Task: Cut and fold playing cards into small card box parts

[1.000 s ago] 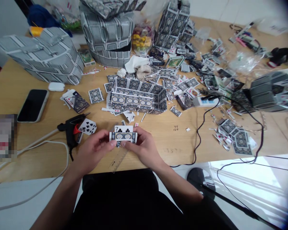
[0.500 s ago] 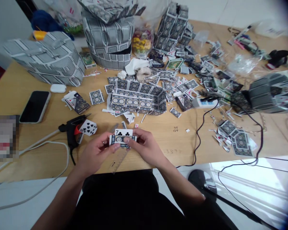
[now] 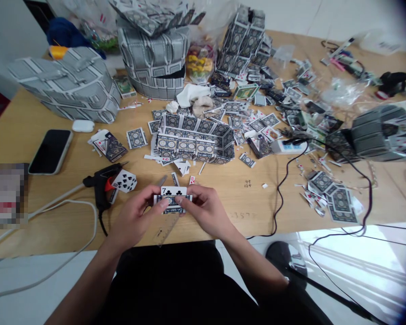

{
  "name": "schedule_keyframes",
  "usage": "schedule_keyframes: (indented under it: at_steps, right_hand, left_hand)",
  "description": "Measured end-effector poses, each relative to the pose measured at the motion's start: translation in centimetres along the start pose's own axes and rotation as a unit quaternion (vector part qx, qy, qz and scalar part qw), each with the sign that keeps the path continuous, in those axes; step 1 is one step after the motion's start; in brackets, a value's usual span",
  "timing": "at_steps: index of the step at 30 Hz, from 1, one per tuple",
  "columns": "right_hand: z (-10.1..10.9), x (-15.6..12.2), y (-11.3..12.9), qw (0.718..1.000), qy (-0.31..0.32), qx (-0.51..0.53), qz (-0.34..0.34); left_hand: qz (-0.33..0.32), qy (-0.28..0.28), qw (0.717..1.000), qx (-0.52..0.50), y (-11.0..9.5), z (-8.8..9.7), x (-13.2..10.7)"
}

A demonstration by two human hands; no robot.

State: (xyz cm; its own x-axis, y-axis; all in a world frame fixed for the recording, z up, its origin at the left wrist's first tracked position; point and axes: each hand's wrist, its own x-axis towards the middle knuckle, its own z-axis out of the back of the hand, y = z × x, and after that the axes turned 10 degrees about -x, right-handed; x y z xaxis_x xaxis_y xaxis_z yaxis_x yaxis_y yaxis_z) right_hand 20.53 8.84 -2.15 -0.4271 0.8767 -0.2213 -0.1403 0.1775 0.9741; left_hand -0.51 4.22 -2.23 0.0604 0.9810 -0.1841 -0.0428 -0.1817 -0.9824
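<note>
Between my two hands is a small piece of folded playing cards [image 3: 174, 210], with a seven of clubs face standing up at its top edge and a blue patterned back below. My left hand [image 3: 137, 214] grips its left side, thumb on the patterned front. On the right side my right hand [image 3: 205, 210] pinches it, the thumb pressing near the middle. Under the hands a clear ruler [image 3: 166, 229] lies on the table. Beyond them stands an open rectangular box built from cards [image 3: 196, 146], with loose cards and paper scraps around it.
To the left are a black glue gun [image 3: 103, 183], a cut spade card [image 3: 125, 180], a phone [image 3: 50, 151] and a white earbud case [image 3: 83, 126]. Woven card baskets [image 3: 152, 54] line the back. A power strip [image 3: 289, 146] with a black cable and card piles [image 3: 338, 198] lie right.
Both thumbs have shifted on the card piece, the left one sliding up its front. The piece sits slightly lower in view and stays in both hands.
</note>
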Motion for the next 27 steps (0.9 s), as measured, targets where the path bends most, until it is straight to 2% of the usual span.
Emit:
schedule_keyframes:
  at_steps: [4,11,16,22,27]
  right_hand:
    - [-0.26,-0.03,-0.18,1.0,0.004,0.013,-0.004]
    - [-0.24,-0.19,-0.29,1.0,-0.004,-0.018,-0.011]
    - [-0.07,-0.2,0.06,1.0,-0.002,-0.026,-0.005]
    - [-0.23,0.04,0.21,0.997,-0.005,0.074,0.011]
    - [-0.28,0.07,-0.11,0.998,-0.025,0.058,0.023]
  left_hand:
    - [-0.027,-0.054,0.998,-0.02,0.49,-0.3,0.22]
    - [-0.077,-0.085,0.993,0.021,0.39,-0.78,0.19]
    - [-0.092,-0.093,0.991,0.031,0.19,-0.79,-0.09]
    - [-0.091,-0.091,0.991,0.045,0.48,-0.84,-0.17]
    - [-0.072,-0.074,0.994,0.022,0.39,-0.76,-0.25]
